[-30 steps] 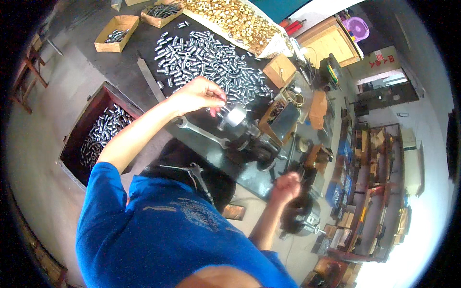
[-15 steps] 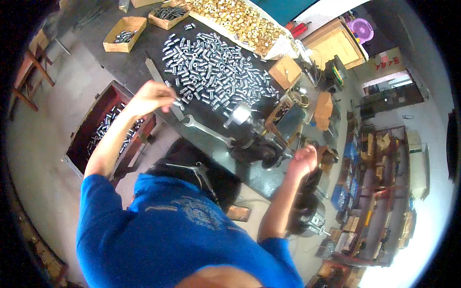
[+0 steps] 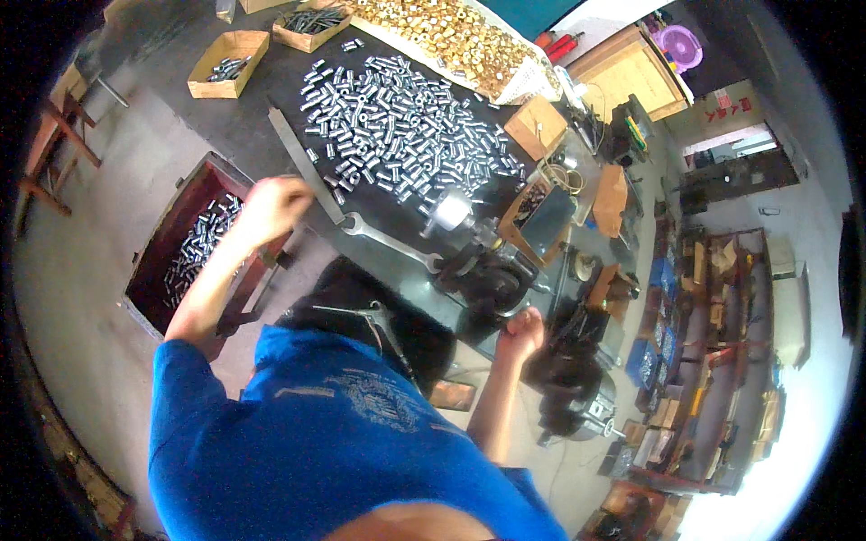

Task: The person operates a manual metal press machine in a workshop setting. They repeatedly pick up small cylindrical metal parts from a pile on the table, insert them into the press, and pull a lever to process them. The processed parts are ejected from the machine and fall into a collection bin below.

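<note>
My left hand (image 3: 278, 209), its fingers curled, hangs between the bench edge and a dark red wooden box (image 3: 144, 298) of metal sleeves; whatever it holds is hidden. My right hand (image 3: 521, 335) is closed beside the lower end of a bench-mounted clamping device (image 3: 487, 278), and I cannot make out what is in it. This dark device carries a silver cylindrical head (image 3: 451, 213). An open-ended wrench (image 3: 392, 242) lies at its left, with a flat steel bar (image 3: 302, 158) farther left. Beyond them spreads a pile of short silver metal sleeves (image 3: 397, 126).
Brass-coloured parts (image 3: 451, 41) cover a sheet at the back. Two cardboard boxes (image 3: 227, 87) of metal pieces stand at the far left of the bench. A dark stool seat (image 3: 347, 298) bears a metal tool (image 3: 374, 316). Shelves (image 3: 713, 361) line the right.
My left hand has moved left and down from the sleeve pile toward the red box; a sleeve showed at its fingers before. My right hand has moved left and down.
</note>
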The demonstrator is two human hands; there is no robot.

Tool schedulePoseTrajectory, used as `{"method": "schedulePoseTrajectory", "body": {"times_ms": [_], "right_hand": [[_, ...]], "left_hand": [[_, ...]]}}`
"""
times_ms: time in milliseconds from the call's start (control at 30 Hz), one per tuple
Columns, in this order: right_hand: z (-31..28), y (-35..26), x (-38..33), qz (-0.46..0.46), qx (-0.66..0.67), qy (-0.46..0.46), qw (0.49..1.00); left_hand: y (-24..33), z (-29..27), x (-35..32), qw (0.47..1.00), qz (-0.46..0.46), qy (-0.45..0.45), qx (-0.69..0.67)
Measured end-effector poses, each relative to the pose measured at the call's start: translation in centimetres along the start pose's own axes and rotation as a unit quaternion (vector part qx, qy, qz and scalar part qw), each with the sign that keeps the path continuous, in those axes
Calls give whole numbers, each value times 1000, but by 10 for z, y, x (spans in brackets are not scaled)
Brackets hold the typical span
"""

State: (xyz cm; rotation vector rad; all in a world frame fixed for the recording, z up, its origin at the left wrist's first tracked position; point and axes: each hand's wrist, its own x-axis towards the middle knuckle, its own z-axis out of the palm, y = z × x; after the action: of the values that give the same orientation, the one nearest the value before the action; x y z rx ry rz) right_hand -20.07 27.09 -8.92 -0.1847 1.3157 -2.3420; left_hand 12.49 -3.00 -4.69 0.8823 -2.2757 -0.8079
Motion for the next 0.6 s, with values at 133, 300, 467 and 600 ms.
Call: {"method": "schedulePoseTrajectory", "body": {"times_ms": [133, 300, 467, 600], "right_hand": [[9, 5, 29, 17, -24, 39, 999], [18, 8, 22, -3, -89, 71, 993], [6, 6, 13, 13, -31, 44, 998], [-3, 5, 12, 36, -2, -2, 999]], "left_hand": [[42, 79, 62, 986, 137, -89, -17], [52, 127, 82, 976, 137, -141, 91], [54, 126, 82, 964, 182, -147, 128], [42, 118, 76, 979, 127, -144, 61]]}}
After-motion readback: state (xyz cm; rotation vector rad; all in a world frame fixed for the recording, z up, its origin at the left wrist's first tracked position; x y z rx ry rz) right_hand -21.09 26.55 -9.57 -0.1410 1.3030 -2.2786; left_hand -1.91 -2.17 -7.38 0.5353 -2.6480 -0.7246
